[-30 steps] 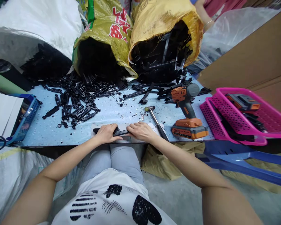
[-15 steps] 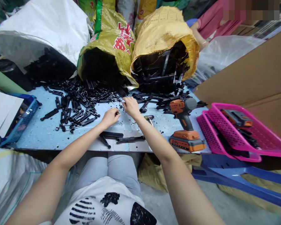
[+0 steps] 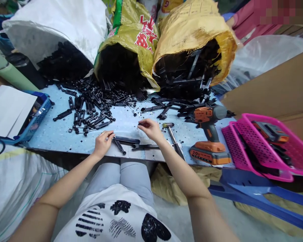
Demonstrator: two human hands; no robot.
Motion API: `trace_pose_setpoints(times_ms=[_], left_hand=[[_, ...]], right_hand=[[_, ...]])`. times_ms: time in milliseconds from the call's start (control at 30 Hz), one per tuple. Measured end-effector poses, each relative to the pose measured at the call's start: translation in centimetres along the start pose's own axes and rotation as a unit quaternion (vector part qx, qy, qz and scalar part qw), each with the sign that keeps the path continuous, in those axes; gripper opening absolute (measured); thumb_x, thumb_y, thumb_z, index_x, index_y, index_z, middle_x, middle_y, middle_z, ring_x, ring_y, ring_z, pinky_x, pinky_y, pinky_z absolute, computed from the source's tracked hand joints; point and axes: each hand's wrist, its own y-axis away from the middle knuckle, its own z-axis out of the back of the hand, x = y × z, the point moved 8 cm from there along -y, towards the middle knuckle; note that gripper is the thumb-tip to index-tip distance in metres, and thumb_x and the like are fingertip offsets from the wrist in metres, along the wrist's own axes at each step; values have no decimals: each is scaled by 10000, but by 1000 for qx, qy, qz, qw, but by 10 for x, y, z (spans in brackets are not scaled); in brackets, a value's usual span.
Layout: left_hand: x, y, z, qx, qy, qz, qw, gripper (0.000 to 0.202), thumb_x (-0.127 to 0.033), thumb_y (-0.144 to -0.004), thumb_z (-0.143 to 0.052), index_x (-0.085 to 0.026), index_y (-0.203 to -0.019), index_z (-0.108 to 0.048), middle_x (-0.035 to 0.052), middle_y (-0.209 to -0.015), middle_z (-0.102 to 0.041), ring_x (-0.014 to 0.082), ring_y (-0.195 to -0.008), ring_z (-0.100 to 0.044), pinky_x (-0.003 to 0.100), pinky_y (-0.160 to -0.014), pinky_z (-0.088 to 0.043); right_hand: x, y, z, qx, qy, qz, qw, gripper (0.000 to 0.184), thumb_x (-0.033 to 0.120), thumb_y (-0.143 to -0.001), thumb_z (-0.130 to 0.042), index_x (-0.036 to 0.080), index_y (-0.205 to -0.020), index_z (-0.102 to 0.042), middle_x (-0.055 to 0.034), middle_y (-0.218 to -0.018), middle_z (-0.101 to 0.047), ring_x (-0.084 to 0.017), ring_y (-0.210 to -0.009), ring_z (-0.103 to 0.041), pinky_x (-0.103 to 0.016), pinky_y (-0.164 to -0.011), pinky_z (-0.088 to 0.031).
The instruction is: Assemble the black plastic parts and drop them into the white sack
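Note:
My left hand point(image 3: 102, 143) rests at the table's near edge, fingers curled, fingertips touching the end of a long black plastic strip point(image 3: 126, 139). My right hand point(image 3: 150, 129) hovers just right of it, thumb and forefinger pinched on a tiny dark part that I cannot make out. A second black strip point(image 3: 145, 147) and a short angled piece point(image 3: 120, 147) lie between the hands. Loose black plastic parts point(image 3: 91, 107) are scattered over the light blue table point(image 3: 58, 134) beyond my left hand.
A hammer point(image 3: 173, 138) and an orange cordless drill point(image 3: 208, 134) lie right of my right hand. Pink baskets point(image 3: 257, 141) hold tools at far right. A blue basket point(image 3: 37, 116) stands left. Sacks point(image 3: 192, 40) spilling black parts line the back. Another person's sleeve point(image 3: 244, 23) shows top right.
Both hands left the strips at the near edge, reached out to the loose parts mid-table, then drew back toward the strips; the right now pinches something small. The camera view shifted.

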Motion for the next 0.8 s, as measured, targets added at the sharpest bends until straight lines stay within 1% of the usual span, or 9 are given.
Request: trace_pose_setpoints(times_ms=[100,167,200,267,333,433,600,700,800], left_hand=[[-8,2,-15,81,-63,-90,991,261,-332,-922,-458,-198,-986,-672,88,-937,-702,206,-932,-641,365,-855,-485],[-9,6,-22,124,-114,-135,976,264,-299,-931,-437,-211,-1033,-665,96,-971,-701,232,-1027,-612,401,-884,-459],[-9,7,-23,131,-140,-152,970,265,-281,-931,-433,-220,-1056,-659,98,-1009,-697,242,-1072,-591,414,-891,-446],[-9,9,-20,117,-188,-185,958,259,-257,-922,-448,-238,-1082,-651,98,-1107,-673,255,-1122,-560,430,-893,-421],[-13,11,-16,85,-219,-220,947,243,-239,-910,-475,-244,-1077,-652,94,-1168,-649,255,-1110,-561,431,-888,-399],[-19,13,-13,55,-226,-261,937,227,-211,-902,-494,-234,-1067,-649,84,-1142,-661,234,-1065,-577,410,-873,-382],[-20,12,-15,60,-217,-270,936,229,-193,-901,-488,-221,-1069,-641,96,-1095,-670,219,-1050,-582,397,-871,-372],[-22,13,-15,55,-224,-287,930,236,-183,-898,-488,-205,-1083,-632,106,-1083,-669,222,-1042,-586,397,-873,-378],[-22,15,-16,58,-226,-299,925,250,-177,-894,-487,-191,-1104,-622,117,-1077,-668,225,-1044,-589,401,-887,-380]], right_hand=[[-4,38,-6,32,-75,-42,996,277,407,-741,-653,165,-877,-641,-49,-827,-674,-163,-736,-629,-306,-707,-516],[-1,51,-6,27,-63,-31,997,236,385,-750,-654,169,-844,-651,-55,-834,-673,-166,-753,-635,-304,-707,-523],[2,55,-5,21,-42,-15,999,209,364,-764,-645,170,-840,-656,-59,-834,-668,-167,-758,-634,-302,-703,-525],[11,59,-1,13,5,24,1000,159,319,-795,-625,173,-845,-664,-65,-828,-654,-164,-746,-628,-297,-687,-527],[19,61,1,11,36,62,997,125,286,-818,-606,183,-853,-668,-66,-823,-649,-164,-737,-625,-298,-679,-527],[26,64,4,3,43,93,995,110,277,-839,-592,200,-861,-667,-61,-823,-655,-173,-755,-632,-305,-679,-530],[28,70,4,-4,68,122,990,97,260,-849,-591,200,-870,-665,-58,-819,-662,-175,-760,-640,-299,-675,-534],[32,73,4,-8,118,164,979,138,227,-884,-537,206,-927,-667,-67,-893,-678,-172,-828,-650,-294,-726,-536],[33,75,-1,12,174,203,963,187,221,-907,-502,214,-986,-671,-71,-987,-692,-166,-879,-655,-292,-758,-537]])
